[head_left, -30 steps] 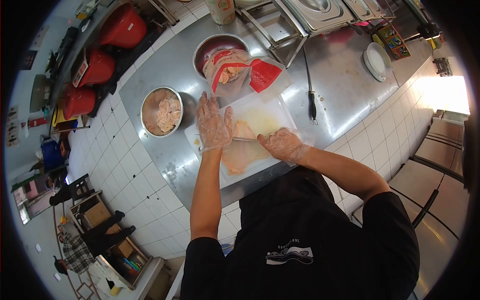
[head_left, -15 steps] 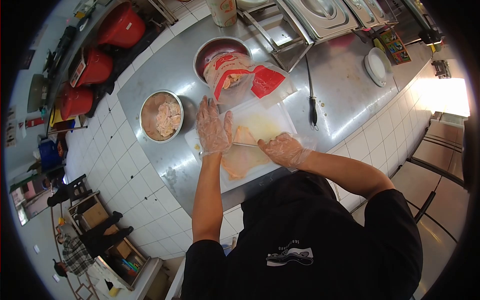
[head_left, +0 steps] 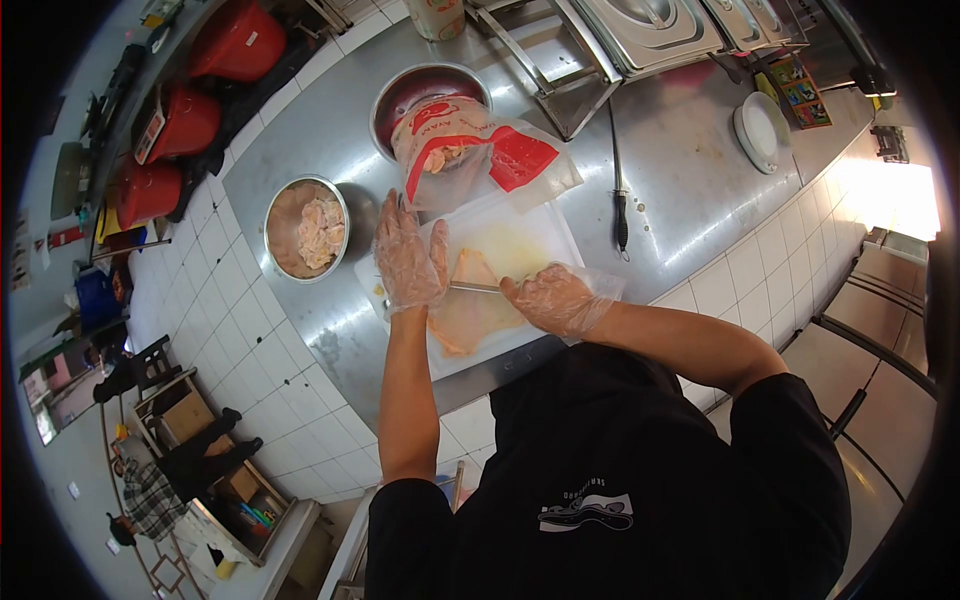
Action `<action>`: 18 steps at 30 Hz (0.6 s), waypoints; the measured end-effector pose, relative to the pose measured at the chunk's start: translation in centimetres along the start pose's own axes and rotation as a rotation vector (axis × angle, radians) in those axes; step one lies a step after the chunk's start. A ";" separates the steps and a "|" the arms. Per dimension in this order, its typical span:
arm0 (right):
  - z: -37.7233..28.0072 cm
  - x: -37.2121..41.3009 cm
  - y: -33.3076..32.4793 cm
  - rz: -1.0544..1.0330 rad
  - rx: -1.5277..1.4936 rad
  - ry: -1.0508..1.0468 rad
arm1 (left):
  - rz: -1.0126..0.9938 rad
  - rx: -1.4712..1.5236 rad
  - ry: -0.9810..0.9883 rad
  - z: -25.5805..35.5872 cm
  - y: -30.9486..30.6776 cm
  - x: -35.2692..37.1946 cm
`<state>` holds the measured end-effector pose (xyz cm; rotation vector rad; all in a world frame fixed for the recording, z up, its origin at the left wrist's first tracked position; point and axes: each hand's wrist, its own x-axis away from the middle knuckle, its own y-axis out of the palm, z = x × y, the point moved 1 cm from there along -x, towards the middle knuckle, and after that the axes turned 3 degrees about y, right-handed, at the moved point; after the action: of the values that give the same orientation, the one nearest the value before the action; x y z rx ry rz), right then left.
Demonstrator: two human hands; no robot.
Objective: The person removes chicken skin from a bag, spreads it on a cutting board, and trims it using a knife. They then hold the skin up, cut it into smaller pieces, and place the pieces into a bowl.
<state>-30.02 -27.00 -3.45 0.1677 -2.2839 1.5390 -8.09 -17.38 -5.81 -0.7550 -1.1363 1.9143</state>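
Observation:
A flat, pale piece of raw chicken [head_left: 474, 316] lies on the white cutting board [head_left: 545, 232]. My right hand [head_left: 556, 300], in a clear plastic glove, is closed round the handle of a knife [head_left: 474, 287], whose blade lies across the chicken. My left hand [head_left: 408, 262], gloved too, rests flat with fingers stretched at the board's left side, by the blade's tip. Beyond the board, a clear bag with red print [head_left: 523, 160] holding chicken pieces leans out of a metal bowl [head_left: 385, 108]. Further left, another metal bowl [head_left: 346, 231] contains cut chicken.
A black-handled sharpening rod [head_left: 621, 222] lies on the steel table [head_left: 675, 190] at right. White dishes [head_left: 762, 133] sit farther right. A metal rack with lidded pans [head_left: 640, 30] stands at the back. Red tubs [head_left: 190, 125] line the left, and a person [head_left: 155, 497] is in the distance.
The view has shifted slightly, so the table's things appear a little further left. Both hands keep nearly the same place over the chicken and board.

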 end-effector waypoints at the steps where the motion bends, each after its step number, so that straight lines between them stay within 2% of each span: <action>1: 0.1 0.0 0.0 0.006 -0.006 -0.007 | 0.000 -0.004 -0.006 -0.2 0.1 0.1; 12: 0.9 -0.5 0.2 -0.023 -0.021 -0.077 | -0.016 -0.006 -0.039 0.0 0.1 0.2; 16: 1.0 -1.0 0.4 -0.061 -0.059 -0.079 | -0.044 -0.107 -0.006 0.2 -0.3 -0.4; 18: 1.1 -0.8 1.2 0.018 -0.060 -0.110 | -0.018 -0.096 0.009 0.0 -0.4 -0.3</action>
<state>-29.88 -27.58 -5.18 0.2214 -2.4199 1.5029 -7.84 -17.51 -5.46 -0.8017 -1.2324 1.8509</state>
